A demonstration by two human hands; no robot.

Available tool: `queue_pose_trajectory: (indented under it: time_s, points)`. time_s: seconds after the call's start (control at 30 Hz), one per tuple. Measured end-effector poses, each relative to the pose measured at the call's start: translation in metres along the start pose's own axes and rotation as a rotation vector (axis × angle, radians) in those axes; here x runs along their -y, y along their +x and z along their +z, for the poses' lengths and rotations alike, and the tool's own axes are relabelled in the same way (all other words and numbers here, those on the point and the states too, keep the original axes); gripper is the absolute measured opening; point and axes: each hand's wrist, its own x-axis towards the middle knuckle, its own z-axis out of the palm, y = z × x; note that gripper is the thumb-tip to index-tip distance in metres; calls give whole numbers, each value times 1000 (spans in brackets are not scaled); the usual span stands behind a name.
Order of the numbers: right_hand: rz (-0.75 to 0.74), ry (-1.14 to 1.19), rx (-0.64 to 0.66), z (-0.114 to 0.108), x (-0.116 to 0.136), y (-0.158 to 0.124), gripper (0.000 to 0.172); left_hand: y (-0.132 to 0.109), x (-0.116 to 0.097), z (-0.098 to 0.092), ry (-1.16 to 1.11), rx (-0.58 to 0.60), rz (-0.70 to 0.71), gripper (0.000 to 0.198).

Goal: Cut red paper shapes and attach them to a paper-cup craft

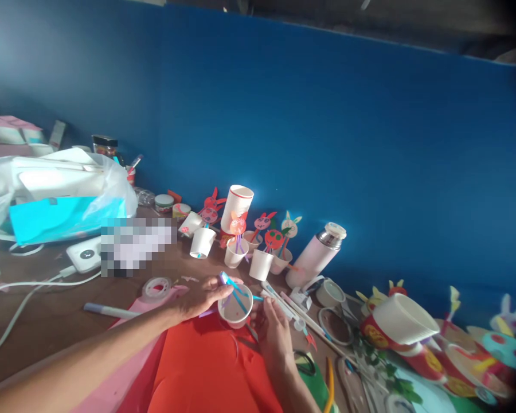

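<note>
A white paper cup [235, 324] sits between my two hands, above red paper, its open mouth facing me. My left hand [206, 295] is closed at the cup's left rim, fingers pressed on the cup and the blue and purple straws [237, 295] that cross its mouth. On the right side, my right hand [276, 332] is closed in a pinch around the thin end of a blue straw [257, 297] poking out by the cup wall. Some of its fingers are hidden. Red sheets of paper [198, 367] lie under both hands.
Small cups with paper animal faces on straws [237, 252] stand behind. A pink thermos [312, 261] leans in view at their right. A tape roll [156, 288], a marker [109, 311], a white cabled device [83, 254], scissors [304, 362] and decorated paper bowls [402, 321] lie around.
</note>
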Motion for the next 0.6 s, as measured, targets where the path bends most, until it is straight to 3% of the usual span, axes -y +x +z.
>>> queue_pose_trajectory:
  time_s: [0.23,0.5,0.6]
  points:
    - [2,-33,6,2,-2,-1,23,-2,-3,6,-5,-42,-18,47]
    - [-28,-72,45,5,-1,-3,23,-8,-20,6,171,129,44,43]
    - [-35,-81,53,6,0,-4,22,-8,-19,4,170,123,45,37]
